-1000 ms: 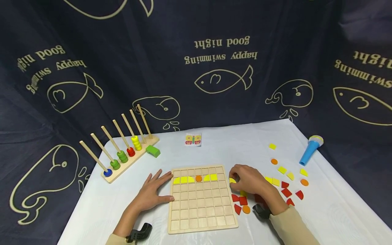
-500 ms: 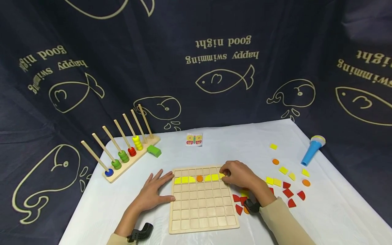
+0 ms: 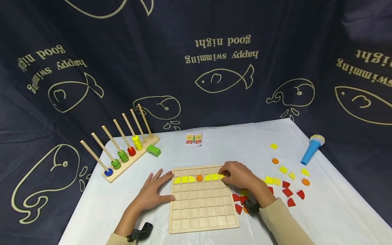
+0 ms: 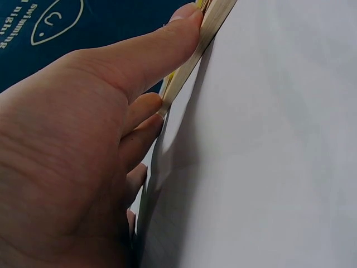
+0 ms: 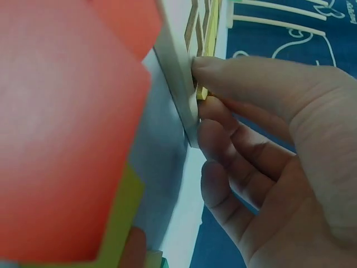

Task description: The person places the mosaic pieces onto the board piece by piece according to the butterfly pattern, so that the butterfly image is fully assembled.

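Observation:
A wooden grid board (image 3: pixel 203 213) lies on the white table. Its second row holds yellow tiles (image 3: pixel 185 179) on both sides of an orange disc (image 3: pixel 199 178). At the right end of that row my right hand (image 3: pixel 239 175) pinches a yellow quarter-circle tile (image 3: pixel 221 176) between thumb and index finger; in the right wrist view the tile's edge (image 5: pixel 202 92) shows at the board's corner, beneath the thumb. My left hand (image 3: pixel 151 194) rests spread along the board's left side, and in the left wrist view its thumb (image 4: pixel 187 28) touches the board's edge.
Red (image 3: pixel 287 192), yellow and orange pieces lie scattered right of the board. Farther right is a blue toy microphone (image 3: pixel 311 149). A butterfly pattern card (image 3: pixel 194 140) lies behind the board. A peg rack with rings (image 3: pixel 123 156) and a green block (image 3: pixel 153 150) stand left.
My right hand has carried the yellow quarter-circle tile left, from beside the board to the right end of the second row. Over the last half second it has barely moved; the left hand stays put.

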Action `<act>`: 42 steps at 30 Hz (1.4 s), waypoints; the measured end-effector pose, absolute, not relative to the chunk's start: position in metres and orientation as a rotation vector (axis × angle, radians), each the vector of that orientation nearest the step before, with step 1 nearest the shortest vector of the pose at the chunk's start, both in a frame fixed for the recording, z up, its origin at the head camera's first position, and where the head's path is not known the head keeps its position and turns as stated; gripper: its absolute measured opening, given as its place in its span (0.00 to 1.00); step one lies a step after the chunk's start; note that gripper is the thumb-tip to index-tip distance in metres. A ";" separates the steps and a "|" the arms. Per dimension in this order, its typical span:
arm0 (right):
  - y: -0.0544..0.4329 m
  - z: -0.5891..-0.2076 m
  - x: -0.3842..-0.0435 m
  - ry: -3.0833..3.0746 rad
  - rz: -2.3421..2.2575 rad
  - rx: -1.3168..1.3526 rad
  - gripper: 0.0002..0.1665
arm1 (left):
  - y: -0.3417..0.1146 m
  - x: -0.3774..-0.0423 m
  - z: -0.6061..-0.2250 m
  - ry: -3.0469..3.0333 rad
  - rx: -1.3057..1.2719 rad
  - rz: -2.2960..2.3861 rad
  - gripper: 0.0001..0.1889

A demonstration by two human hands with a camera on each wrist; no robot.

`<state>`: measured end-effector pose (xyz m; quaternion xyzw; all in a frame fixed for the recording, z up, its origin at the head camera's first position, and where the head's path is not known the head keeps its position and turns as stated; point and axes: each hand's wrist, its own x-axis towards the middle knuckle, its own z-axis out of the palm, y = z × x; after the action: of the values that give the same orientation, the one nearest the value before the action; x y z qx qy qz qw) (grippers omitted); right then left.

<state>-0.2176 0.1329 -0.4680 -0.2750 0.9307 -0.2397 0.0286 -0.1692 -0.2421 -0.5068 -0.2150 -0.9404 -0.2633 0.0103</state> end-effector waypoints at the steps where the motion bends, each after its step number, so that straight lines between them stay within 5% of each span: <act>1: 0.133 -0.468 -0.218 2.877 -0.733 -0.855 0.12 | -0.242 -0.169 -0.507 -2.934 -0.671 -0.821 0.47; 21: 0.139 -0.466 -0.221 2.914 -0.766 -0.833 0.14 | -0.239 -0.164 -0.501 -2.931 -0.705 -0.778 0.54; 42: 0.226 -0.472 -0.196 2.900 -0.856 -0.505 0.17 | -0.229 -0.162 -0.504 -2.952 -0.650 -0.751 0.52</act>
<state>-0.1964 0.2257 -0.4724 -0.1647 0.9453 -0.2791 0.0380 -0.1625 -0.2294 -0.5042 -0.2088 -0.9477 -0.2410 0.0133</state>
